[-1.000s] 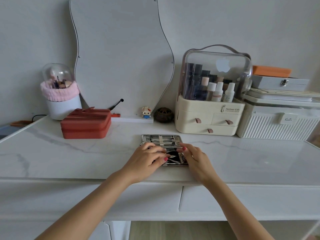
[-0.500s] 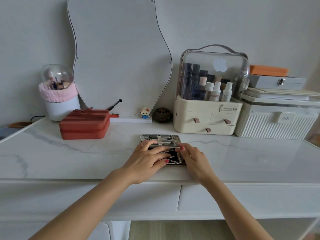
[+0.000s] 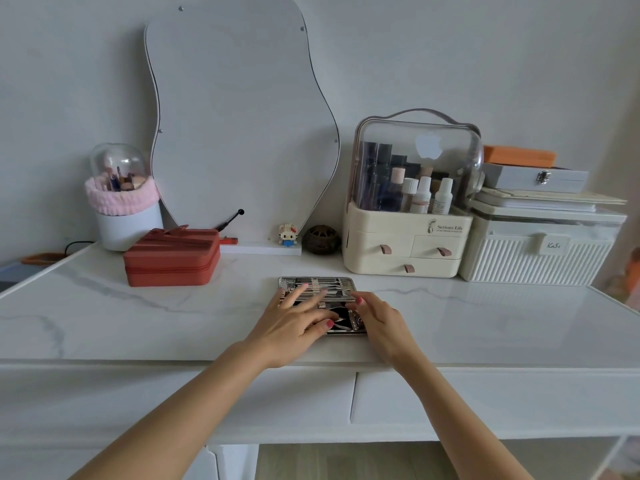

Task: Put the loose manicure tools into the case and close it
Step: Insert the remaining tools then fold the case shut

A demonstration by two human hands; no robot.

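Note:
An open silver manicure case lies flat on the white marble table, in the middle near the front edge. Its far half holds a row of metal tools under straps. The near half has a dark lining with a few metal tools in it. My left hand rests over the case's left side, fingers spread across both halves. My right hand touches the case's right edge, fingers bent at the hinge line. Neither hand visibly grips a tool. Much of the near half is hidden by my hands.
A red zipped box stands at the left back. Behind are a wavy mirror, a brush holder, a cream cosmetics organiser and a white ribbed box. A small figurine and dark ball stand by the mirror.
My left hand's fingers have spread and reached further over the far half of the case. The right hand stays at the case's right edge. The case has not moved.

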